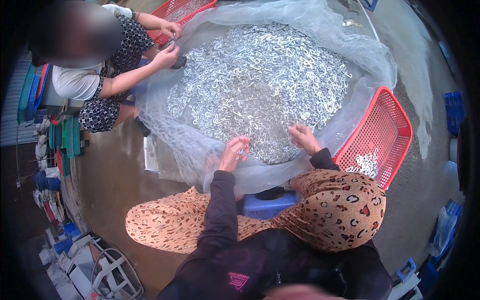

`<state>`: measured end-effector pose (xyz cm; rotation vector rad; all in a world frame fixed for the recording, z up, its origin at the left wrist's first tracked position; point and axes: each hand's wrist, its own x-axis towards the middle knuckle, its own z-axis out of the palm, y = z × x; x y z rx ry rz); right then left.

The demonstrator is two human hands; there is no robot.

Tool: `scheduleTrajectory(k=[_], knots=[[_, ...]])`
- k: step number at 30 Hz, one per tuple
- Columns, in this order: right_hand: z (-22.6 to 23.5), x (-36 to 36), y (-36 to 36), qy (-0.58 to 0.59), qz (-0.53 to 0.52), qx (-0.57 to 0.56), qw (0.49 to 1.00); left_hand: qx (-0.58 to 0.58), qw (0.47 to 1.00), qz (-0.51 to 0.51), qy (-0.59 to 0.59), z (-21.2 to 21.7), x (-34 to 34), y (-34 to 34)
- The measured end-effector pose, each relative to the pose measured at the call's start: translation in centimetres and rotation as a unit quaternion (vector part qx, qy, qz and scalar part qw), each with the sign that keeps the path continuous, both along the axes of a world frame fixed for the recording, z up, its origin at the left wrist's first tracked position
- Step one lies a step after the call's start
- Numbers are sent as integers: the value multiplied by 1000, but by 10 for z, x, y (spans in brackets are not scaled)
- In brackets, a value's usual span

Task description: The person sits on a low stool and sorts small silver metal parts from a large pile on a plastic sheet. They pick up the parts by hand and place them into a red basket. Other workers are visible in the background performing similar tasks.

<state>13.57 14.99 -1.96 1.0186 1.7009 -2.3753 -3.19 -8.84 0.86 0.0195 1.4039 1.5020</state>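
Silver hooks heaped on translucent sheet; metal piece gripped by left hand; right hand curled, contents cannot be told.

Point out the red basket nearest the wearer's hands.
In the head view, the red basket is right of centre, beside the translucent sheet and to the right of the person's right hand.

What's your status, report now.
Left fingers holding a small metal piece. Right fingers curled by the metal heap, hold unclear. Nothing visibly blocking.
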Motion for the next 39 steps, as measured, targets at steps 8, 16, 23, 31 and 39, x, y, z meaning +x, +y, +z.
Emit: scheduleTrajectory(k=[8, 16, 23, 31, 39], knots=[[10, 6, 1, 37, -34, -230, 972, -285, 792, -144, 521, -59, 39, 29], [26, 11, 0, 227, -116, -459, 851, -293, 742, -252, 547, -6, 10, 72], [3, 15, 7, 282, -118, -570, 762, 19, 741, -272, 614, 59, 20, 136], [24, 37, 47, 235, -295, -348, 859, 43, 645, -167, 745, 87, 45, 171], [122, 209, 126, 107, -318, 49, 941, -127, 705, -350, 604, 4, 16, 90]])
